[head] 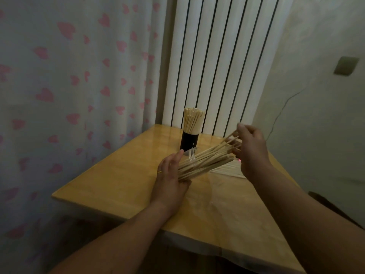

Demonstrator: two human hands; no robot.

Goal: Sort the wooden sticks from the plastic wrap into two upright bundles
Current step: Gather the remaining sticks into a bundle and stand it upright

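Far left of the black cup point(189, 141) hangs a curtain point(69, 76) printed with pink hearts. It comes close to the worktop point(118, 175), whose left edge lies well to the cup's left and nearer the person.

In front of the cup and a little left, the left hand point(169, 176) grips the near ends of a bundle of wooden sticks point(207, 159), with the thumb raised along them. The bundle is held clear of the worktop and slants up and to the right, passing just in front of the cup. Clear plastic wrap point(191, 154) glints against the bundle just below the cup's base; whether it encircles the sticks cannot be told.

The cup stands upright near the worktop's far corner, before a white radiator point(217, 56), and is packed with upright sticks point(192, 120).

To the cup's right, the right hand point(251, 149) has its fingers curled among the fanned far tips, pinching a few. Beneath it, loose sticks point(230, 168) lie flat on the worktop.

The sticks look light, thin and stiff. They would likely slide against one another and could snap if bent, so a full wrap of the fingers near one end, with the other end squared against the worktop, should keep them together. The wrap looks flimsy and slippery.

Open worktop lies left of and nearer than the cup. To its right the edge runs close under the right hand, beside a bare wall point(316, 135), so stray sticks could roll off there.
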